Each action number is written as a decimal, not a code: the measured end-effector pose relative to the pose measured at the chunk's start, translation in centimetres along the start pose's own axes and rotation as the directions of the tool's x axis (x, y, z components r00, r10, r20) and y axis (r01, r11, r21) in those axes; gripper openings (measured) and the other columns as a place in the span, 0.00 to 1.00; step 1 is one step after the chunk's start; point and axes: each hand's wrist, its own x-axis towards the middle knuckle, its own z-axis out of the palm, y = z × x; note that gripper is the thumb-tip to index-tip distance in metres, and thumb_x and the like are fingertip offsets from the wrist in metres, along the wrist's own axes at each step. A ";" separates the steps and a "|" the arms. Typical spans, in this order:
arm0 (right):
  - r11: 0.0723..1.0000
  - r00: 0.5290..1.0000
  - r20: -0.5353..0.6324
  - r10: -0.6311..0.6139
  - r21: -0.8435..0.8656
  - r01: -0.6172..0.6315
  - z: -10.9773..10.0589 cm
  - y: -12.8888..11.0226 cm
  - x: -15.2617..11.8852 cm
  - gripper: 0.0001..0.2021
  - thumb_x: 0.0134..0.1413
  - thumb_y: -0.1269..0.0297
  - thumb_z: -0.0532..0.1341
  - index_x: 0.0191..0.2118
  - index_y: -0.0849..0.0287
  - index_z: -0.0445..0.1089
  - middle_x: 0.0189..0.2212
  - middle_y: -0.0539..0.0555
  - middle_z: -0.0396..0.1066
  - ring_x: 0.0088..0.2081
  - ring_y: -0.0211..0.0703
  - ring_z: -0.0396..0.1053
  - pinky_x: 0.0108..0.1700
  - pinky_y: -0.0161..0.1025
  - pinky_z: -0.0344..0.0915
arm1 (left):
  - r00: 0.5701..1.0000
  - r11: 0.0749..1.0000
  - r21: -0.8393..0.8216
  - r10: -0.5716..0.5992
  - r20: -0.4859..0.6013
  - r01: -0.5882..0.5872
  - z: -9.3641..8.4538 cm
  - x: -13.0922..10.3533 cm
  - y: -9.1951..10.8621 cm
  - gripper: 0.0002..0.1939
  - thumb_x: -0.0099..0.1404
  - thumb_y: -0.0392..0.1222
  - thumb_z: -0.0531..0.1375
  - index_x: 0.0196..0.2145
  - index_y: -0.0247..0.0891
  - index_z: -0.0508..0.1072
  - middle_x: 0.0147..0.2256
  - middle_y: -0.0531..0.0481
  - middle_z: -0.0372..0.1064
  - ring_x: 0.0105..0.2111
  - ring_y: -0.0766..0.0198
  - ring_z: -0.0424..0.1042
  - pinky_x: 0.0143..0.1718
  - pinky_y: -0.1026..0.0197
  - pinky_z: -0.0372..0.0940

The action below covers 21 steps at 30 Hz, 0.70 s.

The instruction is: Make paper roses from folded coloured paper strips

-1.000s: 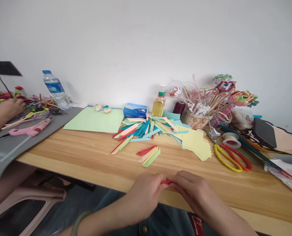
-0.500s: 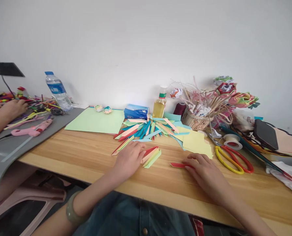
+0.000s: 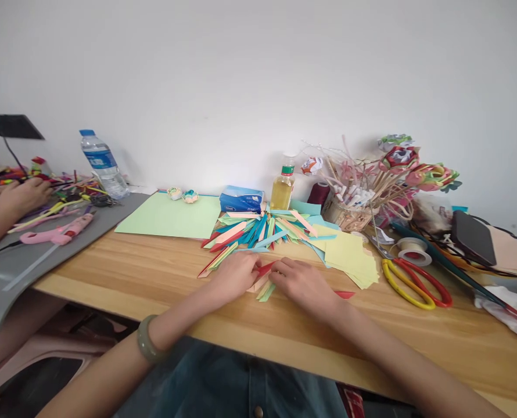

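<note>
At the table's middle, my left hand (image 3: pixel 234 274) has its fingers closed on the left end of a red folded strip (image 3: pixel 265 269). My right hand (image 3: pixel 300 284) pinches the same strip's right end. Below the fingers lie green and pale folded strips (image 3: pixel 265 289), partly covered by my right hand. A second red strip (image 3: pixel 344 295) rests on the wood beside my right wrist. Left of my left hand is a small stack of folded strips (image 3: pixel 217 261). Behind both hands a heap of coloured folded strips (image 3: pixel 258 229) spreads out.
Yellow paper sheets (image 3: pixel 349 255), scissors (image 3: pixel 409 284) and a tape roll (image 3: pixel 414 252) lie at the right. A light green sheet (image 3: pixel 167 216), tissue pack (image 3: pixel 241 200) and oil bottle (image 3: pixel 282 190) stand behind. At the left are a glue gun (image 3: pixel 58 233) and another person's hand (image 3: pixel 25 196).
My right hand has moved left, leaving the separate red strip on the table, and now meets my left hand at the strips in the middle. The other person's hand shifted slightly.
</note>
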 end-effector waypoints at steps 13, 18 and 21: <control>0.996 0.993 -0.111 -0.046 -0.081 0.037 0.4 0.0 0.3 0.06 0.57 0.75 0.55 0.33 0.63 0.68 0.28 0.53 0.68 0.32 0.44 0.62 0.28 0.38 0.57 | 0.998 0.941 -0.333 -0.043 0.034 0.052 0.4 -0.4 -0.4 0.08 0.56 0.38 0.55 0.21 0.38 0.68 0.23 0.51 0.68 0.27 0.61 0.64 0.30 0.61 0.55; 0.996 0.979 -0.203 0.021 -0.086 -0.039 0.4 -0.3 0.0 0.08 0.58 0.73 0.54 0.30 0.61 0.67 0.27 0.53 0.67 0.30 0.43 0.60 0.28 0.38 0.53 | 0.978 0.754 -0.627 -0.101 0.185 0.196 0.5 -0.2 -0.8 0.09 0.56 0.45 0.57 0.23 0.37 0.66 0.21 0.53 0.64 0.23 0.65 0.64 0.26 0.63 0.57; 0.994 0.966 -0.257 0.041 -0.089 -0.066 0.3 -0.5 -0.3 0.12 0.59 0.74 0.52 0.27 0.61 0.67 0.26 0.53 0.66 0.30 0.43 0.59 0.28 0.39 0.51 | 0.956 0.599 -0.749 -0.109 0.273 0.283 0.5 -0.6 -0.4 0.10 0.53 0.45 0.61 0.26 0.36 0.66 0.25 0.52 0.66 0.25 0.65 0.67 0.28 0.62 0.62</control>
